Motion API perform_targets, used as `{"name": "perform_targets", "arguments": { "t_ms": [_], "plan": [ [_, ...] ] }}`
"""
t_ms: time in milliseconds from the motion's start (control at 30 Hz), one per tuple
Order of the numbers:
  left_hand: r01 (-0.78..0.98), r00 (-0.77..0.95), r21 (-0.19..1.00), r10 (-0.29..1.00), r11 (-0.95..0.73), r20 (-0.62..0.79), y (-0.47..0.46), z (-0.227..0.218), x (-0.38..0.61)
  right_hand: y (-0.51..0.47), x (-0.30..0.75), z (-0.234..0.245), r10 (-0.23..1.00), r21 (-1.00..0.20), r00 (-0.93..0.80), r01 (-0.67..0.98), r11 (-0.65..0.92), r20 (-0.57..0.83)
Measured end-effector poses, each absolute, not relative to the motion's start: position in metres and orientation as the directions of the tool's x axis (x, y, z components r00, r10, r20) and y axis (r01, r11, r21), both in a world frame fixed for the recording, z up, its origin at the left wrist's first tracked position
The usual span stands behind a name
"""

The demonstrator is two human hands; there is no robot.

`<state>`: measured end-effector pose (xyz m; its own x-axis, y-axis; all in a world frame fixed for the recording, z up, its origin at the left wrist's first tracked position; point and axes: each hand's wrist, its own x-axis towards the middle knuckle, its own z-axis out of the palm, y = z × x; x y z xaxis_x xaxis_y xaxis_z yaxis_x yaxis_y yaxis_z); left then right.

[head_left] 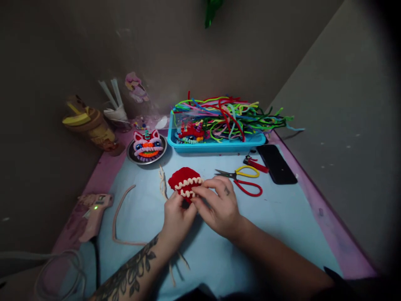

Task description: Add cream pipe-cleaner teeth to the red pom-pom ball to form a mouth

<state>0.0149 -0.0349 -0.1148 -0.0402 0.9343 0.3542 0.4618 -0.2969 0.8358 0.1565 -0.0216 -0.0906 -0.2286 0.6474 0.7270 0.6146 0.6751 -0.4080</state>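
Note:
A red pipe-cleaner piece (pixel 185 174) with wavy cream trim (pixel 188 182) is held over the middle of the blue mat. My left hand (pixel 178 213) is closed on its lower edge, thumb and fingers pinching it from below. At its right side my right hand (pixel 221 205) has thumb and fingertips pressed on the cream trim. The fingers hide the piece's lower right part. Loose cream pipe cleaners (pixel 162 184) lie just left of it, and a pale pink one (pixel 116 217) bends across the mat farther left.
Scissors (pixel 234 175) and a red lighter (pixel 258 164) lie right of my hands, near a black phone (pixel 277 164). Behind stands a blue tray (pixel 216 147) of colourful pipe cleaners (pixel 232 117). A finished lion-like head (pixel 148 146) sits in a metal bowl (pixel 131 156). Left are a glue gun (pixel 97 213) and a tumbler (pixel 97 127).

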Motion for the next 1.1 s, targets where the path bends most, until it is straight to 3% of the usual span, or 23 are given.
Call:
{"name": "perform_targets", "arguments": {
  "t_ms": [200, 767, 1100],
  "plan": [
    [0.554, 0.028, 0.725, 0.880, -0.409, 0.474, -0.033, -0.117, 0.013, -0.021, 0.157, -0.087, 0.688, -0.437, -0.262, 0.609, 0.662, 0.677],
    [0.599, 0.097, 0.680, 0.882, -0.422, 0.462, -0.033, -0.118, 0.013, -0.013, 0.163, -0.088, 0.725, -0.502, -0.298, 0.558, 0.660, 0.621],
    [0.633, 0.177, 0.610, 0.857, -0.476, 0.484, -0.034, -0.125, 0.013, -0.010, 0.167, -0.087, 0.685, -0.401, -0.395, 0.592, 0.699, 0.612]
  ]
}}
